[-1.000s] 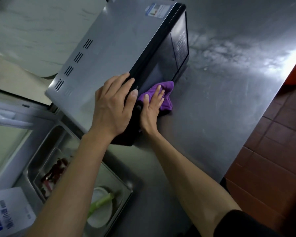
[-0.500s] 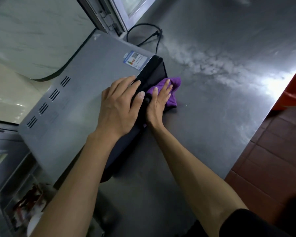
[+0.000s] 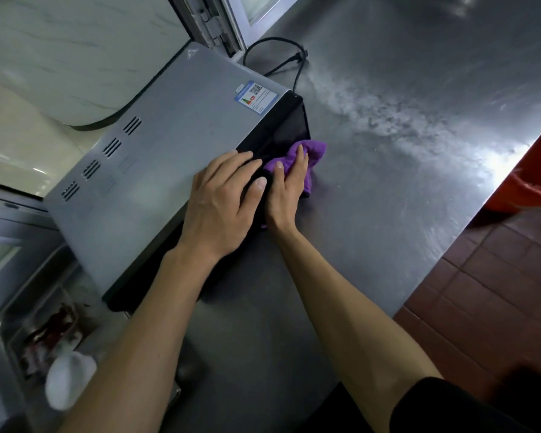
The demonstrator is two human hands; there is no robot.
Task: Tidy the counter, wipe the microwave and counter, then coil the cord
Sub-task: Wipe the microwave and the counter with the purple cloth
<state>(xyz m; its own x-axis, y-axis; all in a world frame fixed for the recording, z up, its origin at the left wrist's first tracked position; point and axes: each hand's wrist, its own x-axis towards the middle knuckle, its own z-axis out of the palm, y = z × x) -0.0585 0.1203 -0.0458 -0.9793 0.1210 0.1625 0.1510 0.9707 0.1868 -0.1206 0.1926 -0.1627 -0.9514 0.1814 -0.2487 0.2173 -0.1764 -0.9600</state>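
Head view: the microwave (image 3: 169, 170) sits on the steel bench (image 3: 388, 214), filling the frame from the centre out toward 9 o'clock, its black door face turned toward 3 o'clock. The left hand (image 3: 222, 201) lies flat on the top edge of the microwave, fingers straight and reaching over onto the black front; its grip is wide, pressing and holding nothing. Just beside it at 3 o'clock, the right hand (image 3: 286, 189) presses a purple cloth (image 3: 310, 154) against the door, fingers straight on the cloth, so the grip is wide too. The cloth touches both the door and the bench. The black cord (image 3: 275, 54) loops on the bench at 12 o'clock, behind the microwave. A pale smear (image 3: 403, 120) crosses the bench toward 2 o'clock.
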